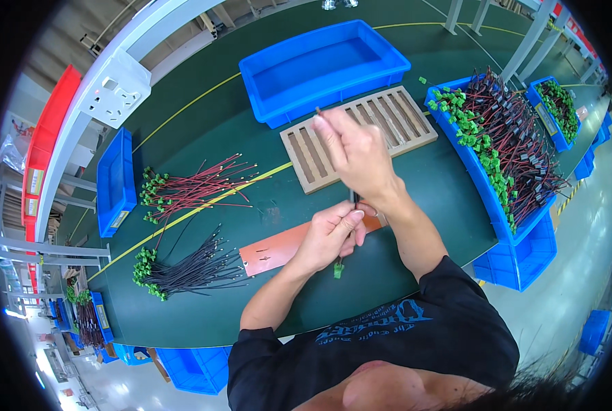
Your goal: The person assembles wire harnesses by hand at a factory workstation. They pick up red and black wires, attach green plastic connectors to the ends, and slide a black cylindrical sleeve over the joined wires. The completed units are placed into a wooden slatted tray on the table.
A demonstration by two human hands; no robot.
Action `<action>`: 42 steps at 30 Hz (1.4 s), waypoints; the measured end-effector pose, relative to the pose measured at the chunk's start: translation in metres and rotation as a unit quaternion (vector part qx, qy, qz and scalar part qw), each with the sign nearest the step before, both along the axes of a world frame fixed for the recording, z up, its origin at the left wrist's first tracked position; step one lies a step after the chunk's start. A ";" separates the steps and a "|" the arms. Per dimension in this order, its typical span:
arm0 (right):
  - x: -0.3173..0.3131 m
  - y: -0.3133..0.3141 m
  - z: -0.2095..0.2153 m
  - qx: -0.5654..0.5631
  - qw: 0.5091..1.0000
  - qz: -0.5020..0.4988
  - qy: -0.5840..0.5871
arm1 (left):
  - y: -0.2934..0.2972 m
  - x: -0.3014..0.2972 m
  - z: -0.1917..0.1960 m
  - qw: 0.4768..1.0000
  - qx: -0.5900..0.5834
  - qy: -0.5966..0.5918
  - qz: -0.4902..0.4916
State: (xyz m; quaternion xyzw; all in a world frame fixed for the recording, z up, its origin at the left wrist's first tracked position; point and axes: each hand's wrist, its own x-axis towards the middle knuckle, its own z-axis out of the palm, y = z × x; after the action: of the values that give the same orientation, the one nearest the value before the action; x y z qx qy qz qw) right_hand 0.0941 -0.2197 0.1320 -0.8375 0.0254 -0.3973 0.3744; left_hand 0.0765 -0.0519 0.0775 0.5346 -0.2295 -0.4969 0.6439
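My left hand (330,238) is closed in a pinch above an orange-brown strip (268,250). Out of its lower side hangs a green connector (338,269) on a short lead, and a short dark piece (354,196) stands up at its fingertips. Higher up, my right hand (360,154) is closed too, thumb against forefinger, with a small thin wire tip (318,109) poking out. The fingers hide most of what runs between the hands. Left of them lie a bundle of red wires (206,188) and a bundle of black wires (189,267), both with green connectors.
Beyond my right hand is a slotted wooden board (405,137), with a blue tray (251,65) behind it. At right, a blue bin (450,157) is heaped with wired parts. A small blue bin (117,181) stands at the left edge beside a frame post with a socket box (117,89).
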 end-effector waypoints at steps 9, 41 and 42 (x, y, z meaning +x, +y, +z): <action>0.017 -0.074 -0.014 0.151 0.986 -0.044 0.054 | 0.019 -0.036 -0.031 0.987 -0.117 -0.100 0.044; 0.014 -0.038 -0.002 0.299 0.937 0.133 0.122 | 0.030 -0.056 -0.055 0.926 -0.093 -0.360 0.061; 0.013 -0.037 -0.001 0.295 0.938 0.135 0.123 | 0.030 -0.056 -0.055 0.925 -0.090 -0.365 0.058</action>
State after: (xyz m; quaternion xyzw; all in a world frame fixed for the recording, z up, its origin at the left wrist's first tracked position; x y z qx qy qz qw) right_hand 0.1067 -0.2570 0.1315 -0.7277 0.0736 -0.2112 0.6484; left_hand 0.0201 -0.0217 0.0230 0.6313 -0.4605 -0.2066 0.5889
